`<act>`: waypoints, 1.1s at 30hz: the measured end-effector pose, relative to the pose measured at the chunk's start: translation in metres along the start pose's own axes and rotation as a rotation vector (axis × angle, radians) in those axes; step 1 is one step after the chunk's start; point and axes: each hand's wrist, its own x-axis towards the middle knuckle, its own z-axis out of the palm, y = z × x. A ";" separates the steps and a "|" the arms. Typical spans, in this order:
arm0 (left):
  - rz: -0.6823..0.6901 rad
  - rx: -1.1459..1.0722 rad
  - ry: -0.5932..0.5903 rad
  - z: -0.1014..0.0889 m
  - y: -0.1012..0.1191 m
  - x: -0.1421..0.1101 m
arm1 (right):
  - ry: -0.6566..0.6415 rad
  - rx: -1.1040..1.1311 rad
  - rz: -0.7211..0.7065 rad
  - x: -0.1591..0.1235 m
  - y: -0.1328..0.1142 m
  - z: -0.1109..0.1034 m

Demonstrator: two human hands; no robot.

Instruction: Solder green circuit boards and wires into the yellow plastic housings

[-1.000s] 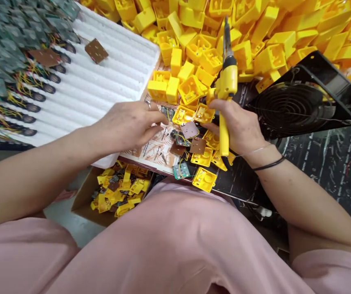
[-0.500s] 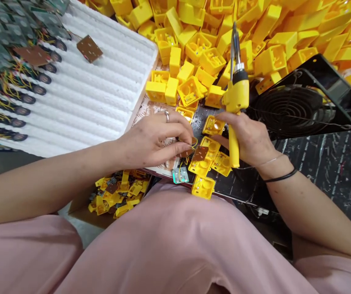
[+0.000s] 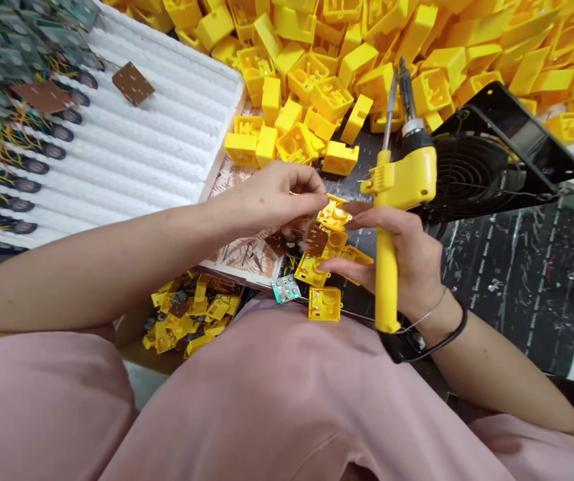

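Observation:
My right hand (image 3: pixel 407 260) grips a yellow soldering gun (image 3: pixel 399 187) by its handle, tip pointing away, while its fingers also steady a small yellow plastic housing (image 3: pixel 333 215). My left hand (image 3: pixel 276 197) is closed in a pinch on a small brown circuit board (image 3: pixel 317 239) with thin wires, right against that housing. Both hands meet above the table edge near my lap. More yellow housings (image 3: pixel 325 304) and a small green board (image 3: pixel 285 289) lie just below them.
A big heap of yellow plastic housings (image 3: pixel 417 47) fills the back. A white foam tray (image 3: pixel 151 147) at left carries rows of wired circuit boards (image 3: pixel 11 120). A black fan (image 3: pixel 472 177) stands at right. A cardboard box of yellow parts (image 3: pixel 186 317) sits below the table edge.
My right hand has tilted the soldering gun rightward and lifted a yellow housing. My left hand picked up the brown board and brought it up to that housing.

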 end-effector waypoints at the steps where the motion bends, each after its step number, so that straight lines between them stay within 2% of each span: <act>1: -0.033 -0.036 -0.016 0.002 0.003 0.001 | 0.036 -0.014 -0.009 0.001 -0.006 0.005; 3: -0.056 -0.053 -0.046 0.006 0.006 0.002 | 0.079 -0.076 -0.043 0.002 -0.015 0.014; 5: -0.003 0.000 -0.061 0.005 0.004 0.002 | 0.097 -0.109 -0.028 0.004 -0.016 0.019; 9: 0.203 0.193 -0.072 -0.009 -0.011 0.002 | 0.101 -0.050 0.094 0.002 -0.005 0.014; 13: 0.293 0.197 -0.178 -0.023 -0.021 0.001 | 0.040 0.183 0.273 0.001 0.004 0.004; 15: 0.342 0.275 -0.125 -0.023 -0.022 -0.002 | 0.025 0.317 0.361 0.002 0.005 0.003; 19: 0.487 0.665 0.147 -0.009 -0.018 -0.018 | 0.101 0.396 0.398 0.003 0.004 0.008; 21: 0.552 0.761 0.193 -0.001 -0.017 -0.026 | 0.140 0.394 0.397 0.003 0.006 0.012; 23: 0.586 0.762 0.184 0.005 -0.016 -0.032 | 0.158 0.392 0.394 0.003 0.008 0.015; 25: 0.590 0.690 0.207 0.006 -0.015 -0.032 | 0.152 0.391 0.399 0.003 0.009 0.017; 28: 0.461 0.517 0.268 0.001 -0.014 -0.025 | 0.153 0.379 0.392 0.004 0.006 0.018; 31: 0.322 0.370 0.256 -0.005 -0.012 -0.014 | 0.168 0.345 0.339 0.004 -0.003 0.016; 33: 0.310 0.319 0.233 -0.005 -0.010 -0.009 | 0.158 0.317 0.317 0.003 -0.011 0.015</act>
